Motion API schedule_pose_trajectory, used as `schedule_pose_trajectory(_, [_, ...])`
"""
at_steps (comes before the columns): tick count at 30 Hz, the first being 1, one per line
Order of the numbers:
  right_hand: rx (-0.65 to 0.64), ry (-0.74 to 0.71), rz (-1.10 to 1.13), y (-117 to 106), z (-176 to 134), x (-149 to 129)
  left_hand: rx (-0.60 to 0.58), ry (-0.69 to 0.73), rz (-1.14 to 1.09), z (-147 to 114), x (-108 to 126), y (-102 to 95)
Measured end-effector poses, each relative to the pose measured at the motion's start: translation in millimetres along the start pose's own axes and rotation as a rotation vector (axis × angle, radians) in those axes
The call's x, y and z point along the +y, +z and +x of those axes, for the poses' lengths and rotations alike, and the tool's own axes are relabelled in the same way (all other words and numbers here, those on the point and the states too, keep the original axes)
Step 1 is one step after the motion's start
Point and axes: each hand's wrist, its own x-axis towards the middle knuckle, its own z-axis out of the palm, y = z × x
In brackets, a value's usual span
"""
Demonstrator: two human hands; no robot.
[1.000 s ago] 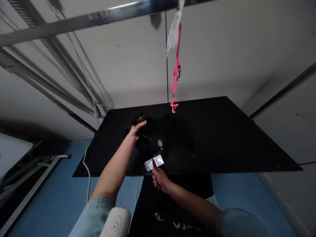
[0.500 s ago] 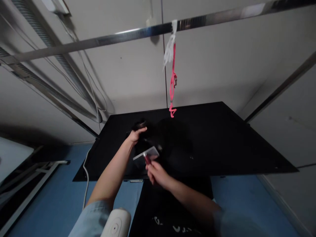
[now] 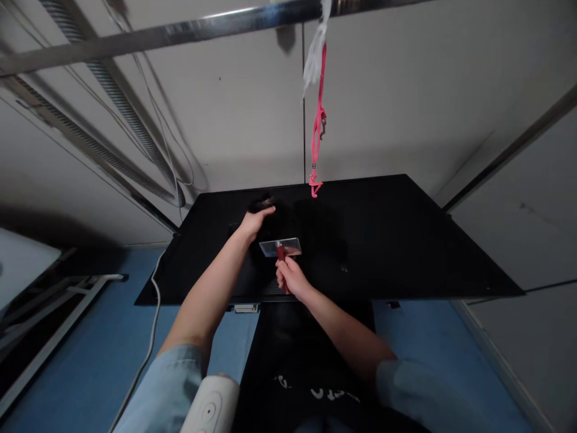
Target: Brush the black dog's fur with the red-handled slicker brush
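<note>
Our right hand [image 3: 292,278] is closed around the red handle of a slicker brush [image 3: 280,247], its metal head held flat over a dark furry animal [image 3: 311,234] on the black table [image 3: 406,240]. Our left hand [image 3: 255,221] grips the animal's fur at its left end, beneath the hanging pink leash [image 3: 318,129].

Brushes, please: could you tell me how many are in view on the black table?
1. The brush, with a red handle and silvery head, is in the right hand over the dark furry shape; others could be hidden against the black table.
</note>
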Motion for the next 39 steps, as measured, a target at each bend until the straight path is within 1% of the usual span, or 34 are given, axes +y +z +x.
schedule_pose_trajectory(2, [0.044, 0.086, -0.004, -1.9, -4.3, 9.9, -0.026, -0.016, 0.011, -4.2, 0.0, 0.9])
schedule_pose_trajectory(3, [0.029, 0.161, 0.001, -2.7, -10.7, 18.2, -0.032, -0.022, 0.013, -5.8, 0.1, 0.7])
schedule_pose_trajectory(5, [-0.043, 0.305, -0.002, -3.9, -25.0, 31.8, -0.009, -0.007, 0.006, -6.9, 0.6, -0.3])
schedule_pose_trajectory(6, [-0.086, 0.34, -0.013, -4.1, -29.8, 33.8, 0.014, 0.012, 0.002, -6.3, 0.8, -0.7])
schedule_pose_trajectory(7, [-0.122, 0.334, -0.027, -4.0, -31.4, 31.6, 0.031, 0.028, 0.001, -5.2, 0.8, -0.8])
schedule_pose_trajectory(8, [-0.143, 0.284, -0.038, -3.9, -29.6, 26.1, 0.035, 0.043, 0.002, -3.6, 0.6, -0.5])
schedule_pose_trajectory(9, [-0.142, 0.203, -0.042, -4.0, -24.7, 18.7, 0.03, 0.054, 0.002, -1.9, 0.2, 0.1])
schedule_pose_trajectory(11, [-0.071, 0.062, -0.064, -5.5, -11.6, 6.5, 0.027, 0.069, 0.0, 1.2, -0.9, 2.1])
schedule_pose_trajectory(12, [-0.023, 0.044, -0.088, -7.0, -7.0, 5.2, 0.035, 0.071, 0.004, 2.2, -1.2, 3.3])
schedule_pose_trajectory(13, [0.013, 0.071, -0.11, -8.8, -5.5, 7.9, 0.052, 0.07, 0.014, 2.7, -1.0, 4.3])
schedule_pose_trajectory(14, [0.026, 0.14, -0.127, -10.7, -7.4, 14.0, 0.072, 0.063, 0.027, 2.8, -0.3, 5.2])
schedule_pose_trajectory(16, [-0.034, 0.338, -0.136, -13.7, -18.0, 29.5, 0.102, 0.042, 0.04, 2.0, 2.3, 6.6])
schedule_pose_trajectory(17, [-0.078, 0.406, -0.126, -14.5, -23.3, 34.7, 0.113, 0.039, 0.036, 1.4, 3.8, 7.1])
schedule_pose_trajectory(18, [-0.121, 0.424, -0.11, -14.6, -26.3, 36.2, 0.121, 0.037, 0.027, 1.0, 5.1, 7.6])
schedule_pose_trajectory(19, [-0.154, 0.386, -0.094, -14.4, -26.2, 33.3, 0.12, 0.034, 0.014, 0.9, 6.0, 8.0])
schedule_pose_trajectory(21, [-0.175, 0.185, -0.065, -13.2, -16.8, 18.9, 0.094, 0.035, -0.005, 1.7, 6.0, 8.2])
schedule_pose_trajectory(22, [-0.147, 0.102, -0.06, -12.8, -10.0, 11.2, 0.082, 0.034, -0.012, 2.6, 5.3, 7.7])
schedule_pose_trajectory(23, [-0.076, 0.068, -0.062, -12.5, -4.2, 6.0, 0.071, 0.031, -0.015, 3.8, 4.2, 6.8])
schedule_pose_trajectory(24, [-0.037, 0.111, -0.09, -12.3, -1.0, 4.4, 0.069, 0.025, -0.016, 5.1, 3.2, 5.3])
schedule_pose_trajectory(25, [-0.012, 0.187, -0.12, -12.1, -1.1, 6.3, 0.082, 0.018, -0.015, 6.4, 2.2, 3.4])
schedule_pose_trajectory(26, [-0.013, 0.287, -0.15, -11.9, -4.3, 10.8, 0.107, 0.012, -0.013, 7.7, 1.5, 1.2])
schedule_pose_trajectory(27, [-0.045, 0.382, -0.176, -11.5, -9.3, 16.0, 0.129, 0.01, -0.015, 8.7, 0.8, -1.1])
schedule_pose_trajectory(28, [-0.092, 0.435, -0.184, -11.1, -14.4, 20.0, 0.142, 0.008, -0.017, 9.5, 0.2, -3.3])
schedule_pose_trajectory(29, [-0.144, 0.434, -0.179, -10.8, -17.8, 21.2, 0.154, 0.005, -0.021, 9.9, -0.8, -5.2])
schedule_pose_trajectory(30, [-0.19, 0.383, -0.165, -10.4, -18.3, 19.0, 0.161, 0.01, -0.03, 9.7, -2.1, -6.7])
schedule_pose_trajectory(31, [-0.215, 0.301, -0.145, -10.3, -15.9, 13.8, 0.165, 0.032, -0.041, 8.8, -4.2, -8.1])
schedule_pose_trajectory(32, [-0.208, 0.202, -0.123, -10.4, -11.3, 6.9, 0.172, 0.07, -0.048, 7.2, -7.0, -9.3])
schedule_pose_trajectory(33, [-0.17, 0.114, -0.112, -10.8, -6.1, 0.0, 0.189, 0.115, -0.043, 4.8, -10.5, -10.8])
schedule_pose_trajectory(34, [-0.121, 0.064, -0.116, -11.5, -2.0, -5.3, 0.219, 0.152, -0.025, 2.0, -14.6, -12.6])
schedule_pose_trajectory(35, [-0.083, 0.062, -0.141, -12.5, -0.4, -8.3, 0.26, 0.167, 0.004, -1.2, -19.0, -14.9])
schedule_pose_trajectory(36, [-0.072, 0.099, -0.185, -13.7, -1.7, -8.9, 0.306, 0.161, 0.038, -4.4, -23.5, -17.7])
schedule_pose_trajectory(37, [-0.113, 0.178, -0.244, -15.2, -5.3, -7.8, 0.35, 0.128, 0.066, -7.3, -27.7, -20.7])
schedule_pose_trajectory(38, [-0.199, 0.267, -0.302, -16.7, -9.9, -6.5, 0.374, 0.095, 0.075, -9.8, -31.4, -23.6])
schedule_pose_trajectory(39, [-0.303, 0.318, -0.334, -18.3, -13.8, -6.5, 0.377, 0.07, 0.066, -11.9, -34.3, -26.2])
